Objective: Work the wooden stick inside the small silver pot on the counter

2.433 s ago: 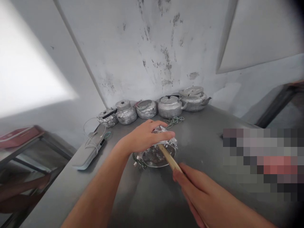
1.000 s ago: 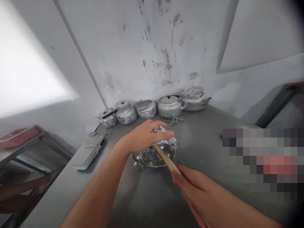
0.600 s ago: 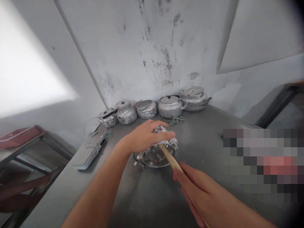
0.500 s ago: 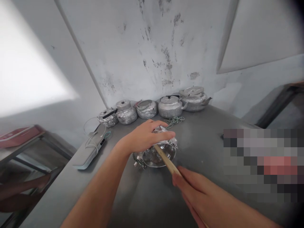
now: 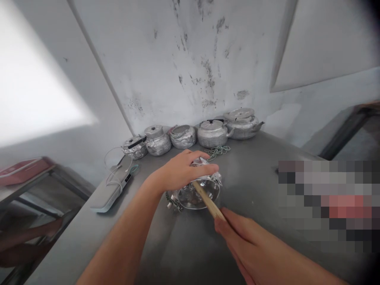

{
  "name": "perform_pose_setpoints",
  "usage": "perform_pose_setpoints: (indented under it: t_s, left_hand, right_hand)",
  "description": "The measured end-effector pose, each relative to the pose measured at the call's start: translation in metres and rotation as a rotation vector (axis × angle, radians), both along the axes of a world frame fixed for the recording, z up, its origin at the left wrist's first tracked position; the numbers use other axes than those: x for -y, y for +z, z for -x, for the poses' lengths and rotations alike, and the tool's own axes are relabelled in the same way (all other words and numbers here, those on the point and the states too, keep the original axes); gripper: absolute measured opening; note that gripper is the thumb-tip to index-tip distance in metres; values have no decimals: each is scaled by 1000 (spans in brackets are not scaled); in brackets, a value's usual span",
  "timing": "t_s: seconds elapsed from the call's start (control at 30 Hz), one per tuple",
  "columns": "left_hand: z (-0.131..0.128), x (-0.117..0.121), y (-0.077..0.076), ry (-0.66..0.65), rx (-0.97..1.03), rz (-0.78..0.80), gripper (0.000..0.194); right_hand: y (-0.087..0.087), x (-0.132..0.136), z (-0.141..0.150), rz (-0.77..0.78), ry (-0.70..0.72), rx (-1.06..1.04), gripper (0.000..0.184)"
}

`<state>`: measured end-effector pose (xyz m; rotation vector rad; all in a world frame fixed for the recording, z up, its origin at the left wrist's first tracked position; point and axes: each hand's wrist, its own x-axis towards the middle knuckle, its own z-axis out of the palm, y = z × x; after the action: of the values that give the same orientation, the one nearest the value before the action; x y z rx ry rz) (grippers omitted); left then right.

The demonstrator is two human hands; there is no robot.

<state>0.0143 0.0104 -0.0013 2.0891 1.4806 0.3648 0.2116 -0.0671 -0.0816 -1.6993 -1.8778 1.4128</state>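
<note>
A shiny silver pot, its round opening turned toward me, sits on the table in the middle of the head view. My left hand grips it from above, thumb and fingers over its crumpled-looking top. My right hand is closed round a wooden stick that slants up to the opening. The stick's far end is hidden at the pot, below my left hand. A dark patterned cord hangs at the pot's left side.
Along the wall stand several silver kettles on the grey table. A loose patterned cord lies before them. At left are a grey power bank with a white cable and a pink tray on another table. A pixelated patch covers the right side.
</note>
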Motion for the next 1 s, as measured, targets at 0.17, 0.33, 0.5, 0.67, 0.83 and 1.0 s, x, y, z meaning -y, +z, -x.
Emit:
perform_pose_setpoints:
  t_s: [0.17, 0.33, 0.5, 0.67, 0.83, 1.0]
  left_hand:
    - [1, 0, -1, -6, 7, -14, 67]
    - [0, 0, -1, 0, 6, -16, 68]
    - [0, 0, -1, -2, -2, -5, 70]
    - [1, 0, -1, -3, -9, -3, 72]
    - [0, 0, -1, -6, -3, -7, 68]
    - [0, 0, -1, -7, -9, -12, 70]
  right_hand:
    - [-3, -2, -4, 6, 46, -74, 50]
    - [-3, -2, -2, -45, 42, -55, 50]
    - [-2, -1, -2, -117, 54, -15, 58]
    - [-4, -2, -6, -69, 43, -60, 49]
    - [-7, -4, -8, -88, 34, -45, 51]
    - [-7, 0, -4, 11, -11, -55, 49]
